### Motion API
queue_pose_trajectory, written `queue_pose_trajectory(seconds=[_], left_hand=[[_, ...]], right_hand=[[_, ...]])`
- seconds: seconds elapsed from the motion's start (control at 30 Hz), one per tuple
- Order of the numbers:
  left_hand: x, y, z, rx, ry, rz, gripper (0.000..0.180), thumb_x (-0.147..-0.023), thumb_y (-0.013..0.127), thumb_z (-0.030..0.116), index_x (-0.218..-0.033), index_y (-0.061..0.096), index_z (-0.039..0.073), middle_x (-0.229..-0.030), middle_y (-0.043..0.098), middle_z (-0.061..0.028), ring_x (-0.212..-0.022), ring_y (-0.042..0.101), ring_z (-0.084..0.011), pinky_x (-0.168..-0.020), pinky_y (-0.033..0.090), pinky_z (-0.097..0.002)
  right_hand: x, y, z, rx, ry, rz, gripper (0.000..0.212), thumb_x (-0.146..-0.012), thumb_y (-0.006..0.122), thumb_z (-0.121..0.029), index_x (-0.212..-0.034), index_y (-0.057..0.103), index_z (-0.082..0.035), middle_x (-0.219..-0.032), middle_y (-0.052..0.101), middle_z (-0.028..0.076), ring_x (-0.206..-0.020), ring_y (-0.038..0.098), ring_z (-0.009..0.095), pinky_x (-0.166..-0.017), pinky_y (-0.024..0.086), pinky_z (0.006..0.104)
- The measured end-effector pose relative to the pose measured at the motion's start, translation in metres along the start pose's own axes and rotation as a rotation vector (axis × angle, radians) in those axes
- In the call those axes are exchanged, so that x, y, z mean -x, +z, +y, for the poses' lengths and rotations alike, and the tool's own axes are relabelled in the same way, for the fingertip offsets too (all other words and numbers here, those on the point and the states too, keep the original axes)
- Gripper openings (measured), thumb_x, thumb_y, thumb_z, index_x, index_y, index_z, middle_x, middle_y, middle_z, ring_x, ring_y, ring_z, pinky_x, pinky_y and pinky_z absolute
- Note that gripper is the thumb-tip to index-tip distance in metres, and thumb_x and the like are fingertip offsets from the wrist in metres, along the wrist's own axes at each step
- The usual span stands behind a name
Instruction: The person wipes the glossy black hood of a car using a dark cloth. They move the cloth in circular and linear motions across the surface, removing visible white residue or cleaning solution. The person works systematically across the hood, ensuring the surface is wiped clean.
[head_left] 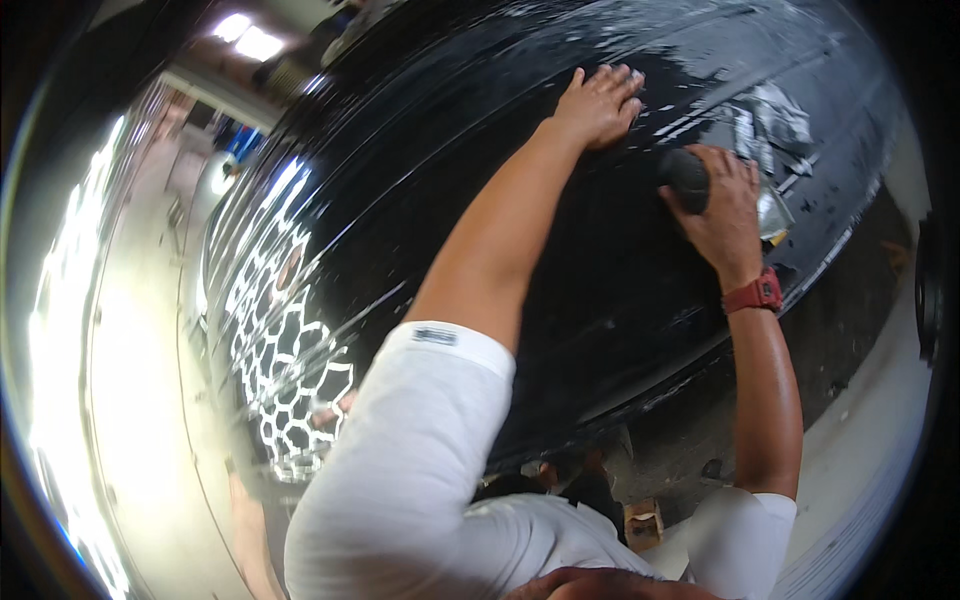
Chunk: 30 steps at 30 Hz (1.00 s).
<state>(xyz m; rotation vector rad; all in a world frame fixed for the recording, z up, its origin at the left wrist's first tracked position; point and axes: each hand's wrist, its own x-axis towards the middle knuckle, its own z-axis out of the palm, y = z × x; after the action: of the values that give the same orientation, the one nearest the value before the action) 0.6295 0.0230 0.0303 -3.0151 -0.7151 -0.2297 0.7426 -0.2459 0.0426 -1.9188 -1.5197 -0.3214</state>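
Note:
A glossy black vehicle panel (620,290) spreads out in front of me, with pale wet-looking streaks over its far part. Flat against it rests my left hand (600,106), fingers and thumb stretched apart and nothing in it. To the right, my right hand (731,212) curls around a dark rounded pad (685,178), pressing it to the panel; the pad's underside is hidden. Just beyond that hand lies a crumpled, shiny silvery sheet (775,125), partly covered by the fingers. A red watch (755,292) is on my right wrist.
Honeycomb-shaped light reflections (290,370) show on the panel's left part. The panel's curved edge runs along the right, above a dark floor (690,430). A small open box (643,524) sits on the floor near my body. Bright lamps (248,36) glow at the upper left.

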Motion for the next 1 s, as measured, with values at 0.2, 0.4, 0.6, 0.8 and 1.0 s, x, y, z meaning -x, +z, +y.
queue_pose_trajectory(seconds=[0.2,0.4,0.6,0.8,1.0], left_hand=[[0.326,-0.072,-0.088,0.033,-0.321,-0.152,0.060,-0.119,0.035,0.036,-0.176,0.025,0.024,-0.184,0.020,-0.0056,-0.170,0.014,-0.0291,-0.137,0.009,-0.0563],[0.333,-0.056,-0.091,-0.035,-0.314,-0.053,0.061,-0.119,0.030,0.037,-0.177,0.022,0.020,-0.184,0.018,-0.0096,-0.170,0.012,-0.0334,-0.137,0.008,-0.0581],[0.082,-0.014,0.000,-0.014,-0.210,0.001,0.060,-0.120,0.027,0.045,-0.175,0.027,0.022,-0.183,0.024,-0.0082,-0.169,0.019,-0.0331,-0.136,0.015,-0.0595],[0.296,-0.052,-0.033,0.057,-0.248,-0.073,0.059,-0.119,0.026,0.044,-0.176,0.025,0.027,-0.184,0.021,-0.0046,-0.170,0.015,-0.0276,-0.137,0.012,-0.0581],[0.468,-0.077,-0.085,0.017,-0.691,-0.092,0.056,-0.119,0.028,0.037,-0.175,0.031,0.028,-0.183,0.025,-0.0037,-0.170,0.016,-0.0280,-0.136,0.010,-0.0612]], right_hand=[[0.005,-0.003,0.014,0.053,0.064,-0.011,0.058,-0.092,0.084,-0.042,-0.139,0.065,-0.015,-0.135,0.067,0.009,-0.134,0.061,0.035,-0.128,0.032,0.0602],[0.004,0.005,0.014,0.039,0.041,0.005,0.057,-0.091,0.084,-0.045,-0.136,0.066,-0.014,-0.132,0.068,0.010,-0.130,0.062,0.036,-0.124,0.036,0.0584],[-0.006,0.011,0.005,0.041,-0.062,0.032,0.061,-0.092,0.084,-0.049,-0.138,0.066,-0.012,-0.132,0.069,0.011,-0.129,0.063,0.036,-0.122,0.037,0.0569],[0.009,0.001,0.036,0.088,-0.048,0.022,0.065,-0.093,0.082,-0.053,-0.143,0.064,-0.016,-0.141,0.067,0.009,-0.136,0.061,0.035,-0.121,0.036,0.0646],[0.003,0.010,0.011,0.097,0.008,0.000,0.068,-0.091,0.083,-0.056,-0.143,0.065,-0.017,-0.139,0.067,0.009,-0.134,0.062,0.035,-0.121,0.037,0.0630]])
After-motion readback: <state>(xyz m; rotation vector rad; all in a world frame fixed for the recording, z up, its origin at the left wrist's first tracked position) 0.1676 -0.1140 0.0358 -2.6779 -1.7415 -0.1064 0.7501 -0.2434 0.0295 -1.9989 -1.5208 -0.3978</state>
